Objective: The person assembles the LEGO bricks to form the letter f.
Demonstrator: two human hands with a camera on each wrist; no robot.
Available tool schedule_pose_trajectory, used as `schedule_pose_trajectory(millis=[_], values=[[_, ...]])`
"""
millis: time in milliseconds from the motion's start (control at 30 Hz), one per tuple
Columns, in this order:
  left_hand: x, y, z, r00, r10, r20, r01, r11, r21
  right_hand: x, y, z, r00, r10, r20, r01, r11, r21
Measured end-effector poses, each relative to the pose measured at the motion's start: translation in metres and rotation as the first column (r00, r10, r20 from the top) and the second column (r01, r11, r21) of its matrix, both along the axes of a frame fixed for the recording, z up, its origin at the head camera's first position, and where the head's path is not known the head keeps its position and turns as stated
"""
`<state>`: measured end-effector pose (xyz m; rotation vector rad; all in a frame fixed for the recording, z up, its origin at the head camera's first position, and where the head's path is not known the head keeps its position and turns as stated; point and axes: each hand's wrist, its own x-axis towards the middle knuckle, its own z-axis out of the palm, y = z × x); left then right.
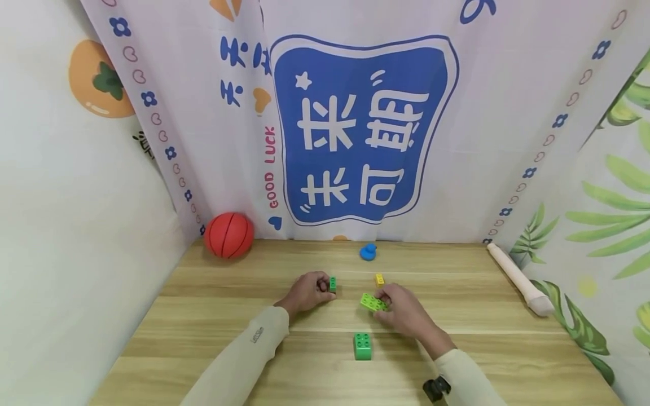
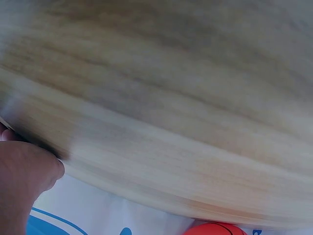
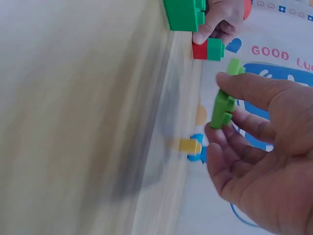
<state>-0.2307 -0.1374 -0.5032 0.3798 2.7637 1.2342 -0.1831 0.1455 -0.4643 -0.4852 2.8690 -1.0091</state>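
Note:
My left hand [image 1: 308,290] pinches a small stack at the middle of the table, a green brick [image 1: 332,283] on top of a red brick [image 3: 199,51]. In the left wrist view only part of that hand [image 2: 29,171] shows, and the bricks cannot be made out. Between thumb and fingers, my right hand [image 1: 403,312] holds a flat lime-green brick [image 1: 373,303] tilted above the tabletop. Nearer to me stands a larger green brick [image 1: 363,345] with studs upward. Just beyond the right hand is a small yellow brick [image 1: 380,279].
On the wooden table [image 1: 228,349], a blue rubber duck [image 1: 368,252] sits at the back edge. A red ball [image 1: 229,235] rests in the back left corner. Along the right edge lies a pale stick-shaped object [image 1: 519,279]. A printed curtain [image 1: 477,141] hangs behind the table.

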Motion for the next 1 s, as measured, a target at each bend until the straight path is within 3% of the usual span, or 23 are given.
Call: schedule_pose_trajectory(millis=[133,333,467,600,1000], values=[[-0.001,-0.001,0.0,1.0,0.003,0.0,-0.003,1.0,0.006,-0.018,-0.023,-0.001,1.0,0.021,-0.017,-0.022,0.999,-0.041],[0.0,-0.003,-0.003,0.999,-0.003,-0.034,0.003,1.0,-0.002,-0.039,-0.058,-0.011,0.989,0.118,-0.088,-0.132,0.977,-0.169],[0.001,-0.001,-0.005,0.997,-0.023,-0.067,0.021,0.999,-0.033,-0.044,-0.074,-0.012,0.98,0.167,-0.106,-0.183,0.967,-0.174],[0.002,0.0,-0.003,0.999,-0.005,-0.053,0.002,0.999,-0.044,-0.047,-0.082,-0.009,0.977,0.186,-0.101,-0.199,0.968,-0.15],[0.0,0.0,-0.001,0.999,0.009,-0.031,-0.011,0.999,-0.053,-0.056,-0.081,-0.008,0.982,0.163,-0.098,-0.177,0.972,-0.155]])
